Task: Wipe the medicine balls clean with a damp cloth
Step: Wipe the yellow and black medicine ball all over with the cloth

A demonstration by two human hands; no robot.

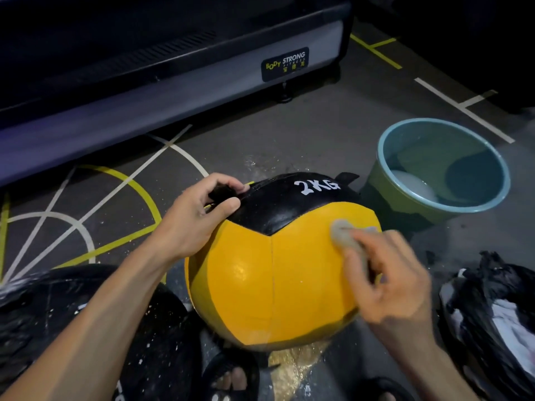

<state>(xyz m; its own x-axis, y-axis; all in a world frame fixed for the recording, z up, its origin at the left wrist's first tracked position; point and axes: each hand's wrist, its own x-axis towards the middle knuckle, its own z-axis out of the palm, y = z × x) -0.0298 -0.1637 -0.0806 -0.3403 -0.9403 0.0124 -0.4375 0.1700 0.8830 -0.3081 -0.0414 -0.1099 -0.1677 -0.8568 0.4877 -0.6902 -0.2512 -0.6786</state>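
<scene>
A treadmill base (173, 91) walls off the far edge, with lined floor (289, 134) open between it and your yellow-and-black medicine ball (275, 285) at centre. A water-filled bucket (443, 169) sits just beyond the ball's right side. Your left hand (199, 218) pinches the ball's black strap (223, 192), while your blurred right hand (388, 273) grips a grey cloth (346, 235) against the yellow panel.

right hand (388, 273) motion-blurred, finger outlines smeared; grey cloth (346, 235) under fingertips blurred too, most of it hidden by hand. medicine ball (272, 285) underside hidden, left strap covered by left hand (197, 218). second dark ball (72, 314) partly behind left forearm, cut off by left edge. black bag (492, 319) cut by right edge. bucket (405, 204) contents murky, pale object in water unidentifiable. feet cut by bottom edge.
</scene>
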